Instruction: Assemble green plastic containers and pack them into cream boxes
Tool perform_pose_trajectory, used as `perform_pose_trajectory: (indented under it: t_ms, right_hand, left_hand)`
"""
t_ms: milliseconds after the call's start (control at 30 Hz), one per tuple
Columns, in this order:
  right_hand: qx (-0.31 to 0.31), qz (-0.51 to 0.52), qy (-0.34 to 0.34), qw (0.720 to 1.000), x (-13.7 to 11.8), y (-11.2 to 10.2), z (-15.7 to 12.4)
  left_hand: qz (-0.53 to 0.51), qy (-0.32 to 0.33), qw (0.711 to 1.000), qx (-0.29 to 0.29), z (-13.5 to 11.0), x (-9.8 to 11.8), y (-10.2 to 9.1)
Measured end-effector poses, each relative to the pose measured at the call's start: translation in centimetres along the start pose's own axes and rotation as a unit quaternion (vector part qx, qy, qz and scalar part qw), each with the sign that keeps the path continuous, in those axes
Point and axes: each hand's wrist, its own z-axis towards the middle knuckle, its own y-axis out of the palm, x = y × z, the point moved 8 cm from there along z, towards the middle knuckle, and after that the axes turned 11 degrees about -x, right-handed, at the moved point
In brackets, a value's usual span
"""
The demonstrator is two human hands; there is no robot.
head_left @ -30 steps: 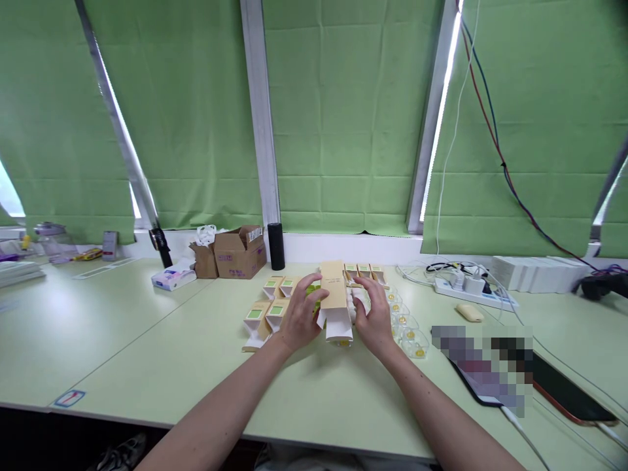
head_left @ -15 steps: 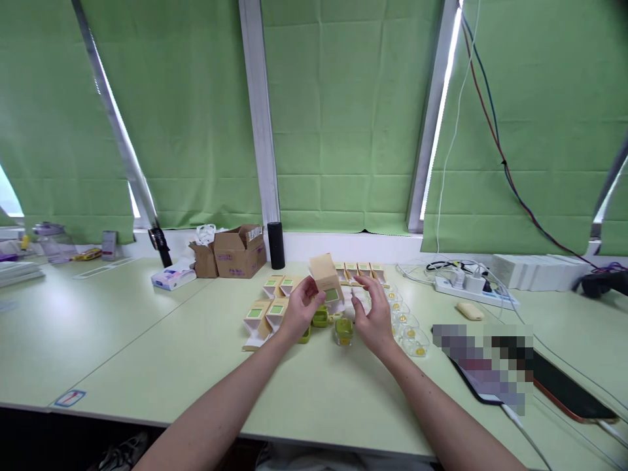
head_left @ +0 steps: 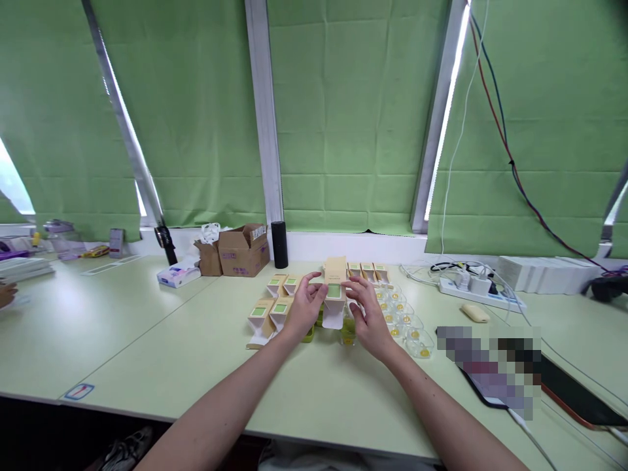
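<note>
Between my two hands, above the table, is a small beige cardboard box with a green window. Its top flap stands up and a white flap hangs down in front. My left hand grips the box's left side between thumb and fingers. My right hand has its curled fingertips against the right side. Below the box a clear container with a green lid stands on the table, partly covered by my right fingers. Similar open boxes lie to the left, and clear plastic cups with yellow centres sit to the right.
More boxes stand in a row behind my hands. A brown carton, a black cylinder and a tissue pack are at the back left. To the right are a power strip, phones and cables. Another person's hand shows at far left.
The box has turned from tilted to upright, its window facing me and its white flap hanging down. My right hand has moved left, from apart to touching the box. The view has shifted slightly.
</note>
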Motion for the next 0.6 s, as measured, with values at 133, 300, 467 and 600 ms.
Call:
perform_pose_trajectory:
  t_ms: [133, 300, 467, 600]
  right_hand:
    - [0.002, 0.017, 0.015, 1.000, 0.6, 0.0, 0.0]
    - [0.009, 0.080, 0.036, 0.996, 1.4, -0.3, 0.7]
    - [-0.007, 0.122, 0.063, 0.990, 1.8, -0.7, 1.9]
    - [-0.024, 0.143, 0.070, 0.987, 1.8, -0.8, 2.3]
  left_hand:
    - [-0.002, -0.006, 1.000, -0.007, -0.1, 0.2, 0.4]
    - [-0.009, 0.000, 0.999, -0.039, -0.4, 0.6, 0.9]
    - [0.026, 0.036, 0.997, -0.058, -0.8, 1.5, 1.3]
    - [0.052, 0.048, 0.994, -0.082, -1.0, 1.6, 1.6]
